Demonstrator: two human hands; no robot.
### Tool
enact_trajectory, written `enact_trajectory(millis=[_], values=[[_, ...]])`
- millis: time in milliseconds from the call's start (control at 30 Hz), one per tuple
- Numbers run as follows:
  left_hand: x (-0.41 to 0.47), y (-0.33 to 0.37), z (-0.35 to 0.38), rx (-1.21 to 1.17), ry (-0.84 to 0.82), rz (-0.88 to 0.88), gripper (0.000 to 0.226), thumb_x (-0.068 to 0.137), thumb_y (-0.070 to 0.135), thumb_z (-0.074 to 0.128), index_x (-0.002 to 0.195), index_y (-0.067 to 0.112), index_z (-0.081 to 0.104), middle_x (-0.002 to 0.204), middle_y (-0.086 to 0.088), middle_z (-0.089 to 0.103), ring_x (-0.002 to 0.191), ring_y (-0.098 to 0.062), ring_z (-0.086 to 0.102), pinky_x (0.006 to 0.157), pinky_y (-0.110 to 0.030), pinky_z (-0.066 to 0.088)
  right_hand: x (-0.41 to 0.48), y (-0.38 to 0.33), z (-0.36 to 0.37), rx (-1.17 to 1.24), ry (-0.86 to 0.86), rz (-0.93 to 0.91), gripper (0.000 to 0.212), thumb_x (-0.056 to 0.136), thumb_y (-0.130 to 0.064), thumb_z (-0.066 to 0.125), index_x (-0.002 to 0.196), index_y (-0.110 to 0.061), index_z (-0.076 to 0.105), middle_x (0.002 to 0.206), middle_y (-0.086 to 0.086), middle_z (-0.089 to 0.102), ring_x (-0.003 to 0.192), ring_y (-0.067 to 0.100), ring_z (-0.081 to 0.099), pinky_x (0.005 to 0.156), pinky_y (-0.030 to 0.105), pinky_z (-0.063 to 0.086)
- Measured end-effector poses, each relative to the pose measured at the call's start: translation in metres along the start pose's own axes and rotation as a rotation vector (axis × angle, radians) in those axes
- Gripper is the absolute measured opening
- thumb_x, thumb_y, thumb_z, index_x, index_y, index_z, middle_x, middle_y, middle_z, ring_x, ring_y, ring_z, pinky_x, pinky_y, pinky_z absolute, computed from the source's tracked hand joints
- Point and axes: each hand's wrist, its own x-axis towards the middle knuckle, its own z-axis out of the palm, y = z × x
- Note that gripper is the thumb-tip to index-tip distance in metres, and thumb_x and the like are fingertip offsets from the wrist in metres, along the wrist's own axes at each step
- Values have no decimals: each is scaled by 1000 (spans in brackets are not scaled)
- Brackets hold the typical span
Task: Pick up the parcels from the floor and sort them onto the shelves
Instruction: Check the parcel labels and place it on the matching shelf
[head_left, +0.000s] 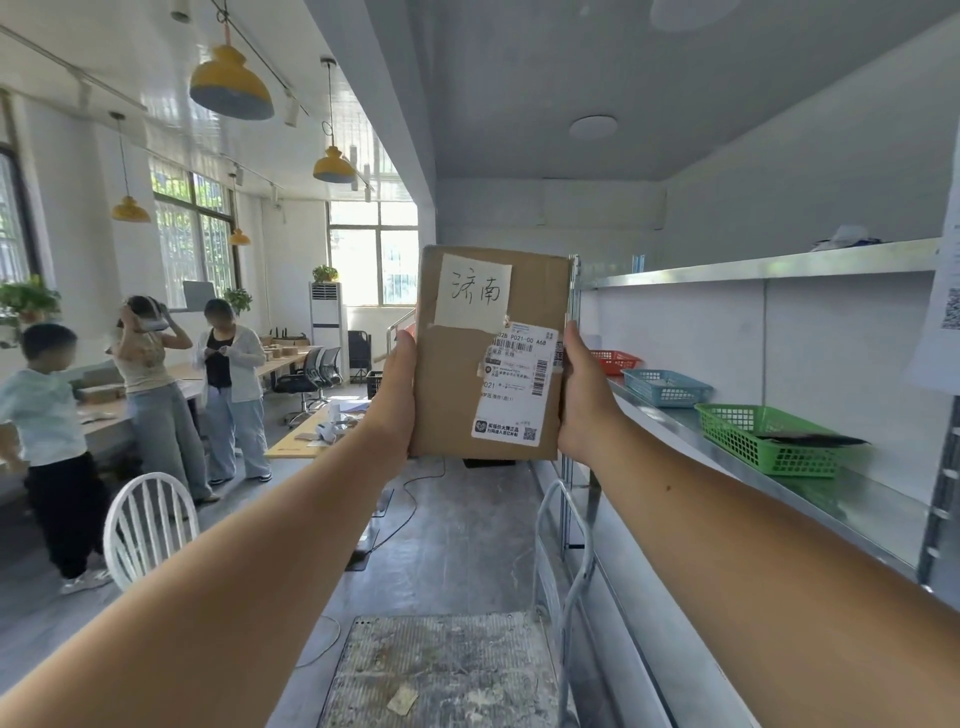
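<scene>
I hold a brown cardboard parcel upright at arm's length, in the middle of the view. A white slip with handwritten characters is stuck near its top, and a printed shipping label covers its lower right. My left hand grips its left edge and my right hand grips its right edge. The metal shelves run along the right wall, to the right of the parcel.
On the middle shelf stand a red basket, a blue basket and a green basket. A metal cart platform lies below me. A white chair and three people stand at the left by desks.
</scene>
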Motion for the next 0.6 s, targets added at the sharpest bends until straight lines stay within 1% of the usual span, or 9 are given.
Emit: enact_trajectory(millis=[67,100,133,233,333,400,500,567,600], values=[[-1,-3,-1,-59,-60,-28,80,89,91,31,117,37,83,114,-4,83,100,-29,81,71,-43,67,0,0,1,-33,6,5,75,94,-82,44,137,-28,73,135,15,75,126,42,69,113,66,48],[-3,-4,-1,-76,-82,-38,80,86,93,31,109,38,85,113,-4,83,98,-28,81,67,-42,67,-1,0,1,-41,12,7,74,94,-82,45,136,-29,74,134,15,76,125,42,70,112,65,49],[-3,-5,-1,-88,-98,-38,80,82,96,33,106,39,86,114,-4,83,100,-29,81,68,-44,67,-1,0,1,-46,21,6,72,94,-82,45,134,-30,75,133,15,76,123,41,71,110,64,51],[0,-6,0,-111,-127,-7,84,69,97,42,109,38,85,122,-7,81,108,-31,79,79,-49,67,-1,1,0,-48,37,-5,68,96,-80,44,132,-31,75,132,14,77,120,39,73,107,63,53],[2,-5,2,-120,-138,-2,74,83,90,44,111,35,85,121,-7,81,108,-32,79,80,-50,67,-2,4,-2,-59,30,-12,70,95,-84,39,123,-34,78,129,12,78,122,39,72,110,65,51],[3,-5,3,-147,-135,-21,68,89,84,48,114,32,84,121,-8,81,107,-33,79,81,-50,66,-2,4,-4,-77,26,-5,72,91,-88,36,117,-38,80,125,9,80,120,38,74,106,64,54],[4,-8,5,-171,-142,-25,68,91,82,47,118,31,83,123,-8,80,108,-33,79,79,-49,66,-3,4,-7,-102,-20,8,80,83,-93,38,131,-39,73,131,9,78,121,37,73,99,62,59],[3,-11,6,-195,-152,-22,73,90,86,42,118,31,83,123,-9,80,107,-33,79,74,-48,67,-3,5,-8,-125,-50,-2,89,72,-95,45,137,-40,69,134,8,76,123,36,72,99,64,58],[4,-13,6,-208,-162,-20,76,90,87,40,116,32,84,123,-9,80,106,-32,79,73,-48,67,-2,5,-9,-131,-56,-10,90,68,-95,48,136,-41,70,132,7,77,122,36,73,101,65,57]])
